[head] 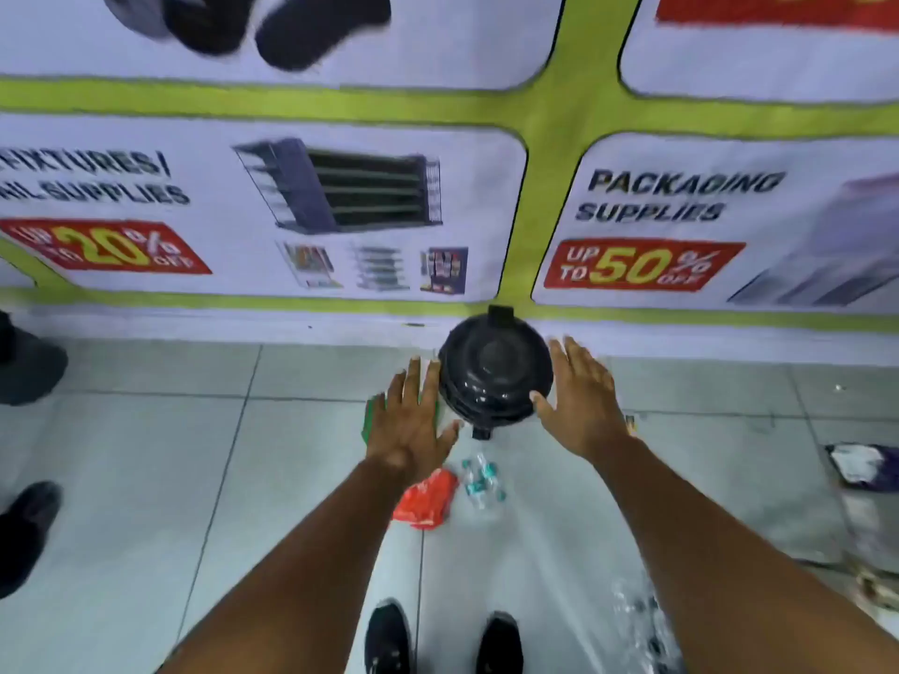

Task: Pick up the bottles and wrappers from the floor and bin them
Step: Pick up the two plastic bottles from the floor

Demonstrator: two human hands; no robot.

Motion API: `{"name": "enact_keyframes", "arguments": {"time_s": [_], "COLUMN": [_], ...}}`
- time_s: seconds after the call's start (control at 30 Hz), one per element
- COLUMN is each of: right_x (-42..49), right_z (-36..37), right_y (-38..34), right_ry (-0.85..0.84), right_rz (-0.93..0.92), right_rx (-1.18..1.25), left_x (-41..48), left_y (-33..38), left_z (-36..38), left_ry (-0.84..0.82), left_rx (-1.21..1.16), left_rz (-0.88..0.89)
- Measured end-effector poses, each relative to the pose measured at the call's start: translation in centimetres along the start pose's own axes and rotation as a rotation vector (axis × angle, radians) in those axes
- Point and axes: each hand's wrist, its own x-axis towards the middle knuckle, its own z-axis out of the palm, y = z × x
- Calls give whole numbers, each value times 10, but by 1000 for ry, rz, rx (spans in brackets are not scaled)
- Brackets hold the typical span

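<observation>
A black round pedal bin (495, 377) with its lid down stands against the wall. My left hand (413, 420) is spread open just left of it, holding nothing. My right hand (581, 401) is spread open at the bin's right side, thumb near its rim. On the floor below the bin lie a red wrapper (428, 498) and a clear bottle with a teal label (481, 484). A green wrapper (372, 415) shows partly behind my left hand. Another clear bottle (637, 620) lies by my right forearm, blurred.
A printed banner (340, 197) covers the wall behind the bin. A white and purple wrapper (861, 467) lies at the right edge on the tiles. My black shoes (442, 639) are at the bottom. Another person's dark shoes (29, 522) stand at the left.
</observation>
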Motion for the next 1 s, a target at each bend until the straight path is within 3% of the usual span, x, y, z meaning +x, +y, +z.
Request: {"name": "enact_keyframes", "arguments": {"time_s": [0.33, 0.5, 0.7, 1.0], "right_x": [10, 35, 58, 73], "right_z": [345, 466, 559, 593], "right_y": [100, 128, 153, 154], "right_ry": [-331, -434, -452, -459], "right_rz": [117, 151, 218, 353], "right_rx": [58, 77, 149, 285], "left_x": [42, 80, 124, 141], "left_y": [-44, -47, -42, -24], "left_z": [357, 486, 581, 610], "left_ry": [-336, -404, -361, -319], "left_rx": [-225, -337, -414, -514], "left_rz": [-136, -179, -317, -473]}}
